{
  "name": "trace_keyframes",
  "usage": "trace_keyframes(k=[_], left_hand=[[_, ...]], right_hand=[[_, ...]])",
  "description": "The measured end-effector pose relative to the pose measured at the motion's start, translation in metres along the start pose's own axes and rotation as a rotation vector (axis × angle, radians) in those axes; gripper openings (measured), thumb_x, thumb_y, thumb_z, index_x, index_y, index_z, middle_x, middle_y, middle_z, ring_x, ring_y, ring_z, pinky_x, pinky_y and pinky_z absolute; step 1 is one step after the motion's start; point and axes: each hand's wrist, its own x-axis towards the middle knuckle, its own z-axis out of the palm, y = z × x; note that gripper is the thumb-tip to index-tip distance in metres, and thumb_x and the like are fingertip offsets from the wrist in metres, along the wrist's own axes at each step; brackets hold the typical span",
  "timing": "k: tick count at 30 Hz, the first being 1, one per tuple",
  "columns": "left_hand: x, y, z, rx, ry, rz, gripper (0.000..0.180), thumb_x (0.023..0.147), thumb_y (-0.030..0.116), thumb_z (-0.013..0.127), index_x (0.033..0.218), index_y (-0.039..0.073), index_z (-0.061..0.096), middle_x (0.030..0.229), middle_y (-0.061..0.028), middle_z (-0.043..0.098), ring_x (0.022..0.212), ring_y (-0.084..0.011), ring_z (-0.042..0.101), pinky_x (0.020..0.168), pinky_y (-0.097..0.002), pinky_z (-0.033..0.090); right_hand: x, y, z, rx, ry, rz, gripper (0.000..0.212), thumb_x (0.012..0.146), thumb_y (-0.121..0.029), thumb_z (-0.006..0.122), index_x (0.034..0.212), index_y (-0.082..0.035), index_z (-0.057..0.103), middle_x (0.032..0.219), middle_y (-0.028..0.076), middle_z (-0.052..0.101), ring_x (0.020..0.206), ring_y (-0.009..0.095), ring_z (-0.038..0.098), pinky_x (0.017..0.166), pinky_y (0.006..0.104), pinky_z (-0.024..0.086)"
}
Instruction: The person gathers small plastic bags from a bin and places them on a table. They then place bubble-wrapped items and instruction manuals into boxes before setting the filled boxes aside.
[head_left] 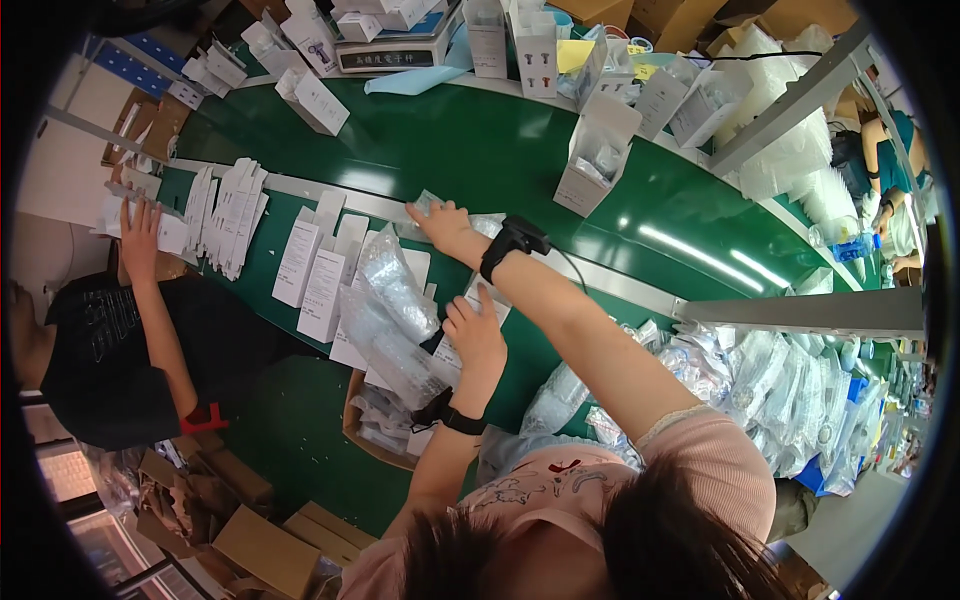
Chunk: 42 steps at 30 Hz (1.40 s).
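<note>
Your right hand point(447, 226) reaches to the far edge of the near work strip, fingers curled in a pinch on a small clear packet point(428, 203) at the metal rail point(330, 192) beside the green conveyor belt point(470, 140), while your left hand point(474, 330) lies with fingers pressed together on a white flat carton point(470, 300), pinning it beside the heap of clear plastic bags point(392, 300). Open room lies on the belt beyond the rail, bounded by an upright open white box point(597, 155) to the right; flat cartons point(310, 262) crowd the left, and another person's hand point(139, 238) works well apart at far left.
</note>
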Motion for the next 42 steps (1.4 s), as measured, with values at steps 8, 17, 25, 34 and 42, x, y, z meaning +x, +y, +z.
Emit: trace_keyframes(k=[8, 17, 25, 34, 42], left_hand=[[-0.015, 0.006, -0.012, -0.340, -0.209, 0.089, 0.085, 0.055, 0.029, 0.077, 0.128, 0.011, 0.036, 0.108, -0.0161, 0.042, 0.099, -0.0319, 0.038, 0.080, -0.0424, 0.030], [0.012, -0.021, 0.044, -0.572, -0.495, 0.376, 0.079, 0.062, 0.021, 0.074, 0.128, 0.008, 0.033, 0.108, -0.0151, 0.049, 0.092, -0.0321, 0.046, 0.083, -0.0359, 0.038], [-0.006, 0.043, -0.067, -0.893, -0.087, 0.486, 0.082, 0.055, 0.016, 0.078, 0.124, 0.009, 0.035, 0.112, -0.0149, 0.043, 0.105, -0.0327, 0.039, 0.089, -0.0395, 0.034], [-0.028, 0.056, -0.057, -0.875, 0.049, 0.335, 0.081, 0.051, 0.015, 0.081, 0.113, 0.003, 0.030, 0.112, -0.0173, 0.041, 0.106, -0.0351, 0.039, 0.089, -0.0391, 0.035], [-0.036, 0.069, -0.048, -1.014, 0.113, 0.215, 0.081, 0.053, 0.013, 0.082, 0.107, 0.006, 0.022, 0.116, -0.0236, 0.037, 0.103, -0.0343, 0.046, 0.084, -0.0402, 0.040]], right_hand=[[-0.119, 0.067, -0.113, 0.481, 0.377, -0.398, 0.073, 0.062, -0.002, 0.060, 0.129, -0.015, 0.034, 0.103, 0.016, 0.041, 0.096, 0.032, 0.042, 0.084, 0.0358, 0.038], [-0.325, 0.088, -0.146, 1.384, 1.085, 0.241, 0.076, 0.067, -0.003, 0.060, 0.132, -0.013, 0.021, 0.123, 0.009, 0.039, 0.115, 0.023, 0.038, 0.095, 0.0353, 0.032], [-0.343, 0.066, -0.134, 1.713, 1.529, 0.203, 0.065, 0.073, 0.001, 0.053, 0.130, -0.014, 0.024, 0.120, 0.005, 0.041, 0.107, 0.020, 0.043, 0.091, 0.0351, 0.037], [-0.297, 0.030, -0.152, 1.753, 1.644, 0.248, 0.056, 0.077, -0.002, 0.055, 0.124, -0.012, 0.027, 0.115, 0.006, 0.042, 0.103, 0.019, 0.044, 0.088, 0.0346, 0.038], [-0.279, 0.027, -0.131, 1.522, 1.514, 0.312, 0.055, 0.074, -0.003, 0.060, 0.121, -0.011, 0.032, 0.112, 0.008, 0.043, 0.104, 0.023, 0.042, 0.089, 0.0353, 0.036]])
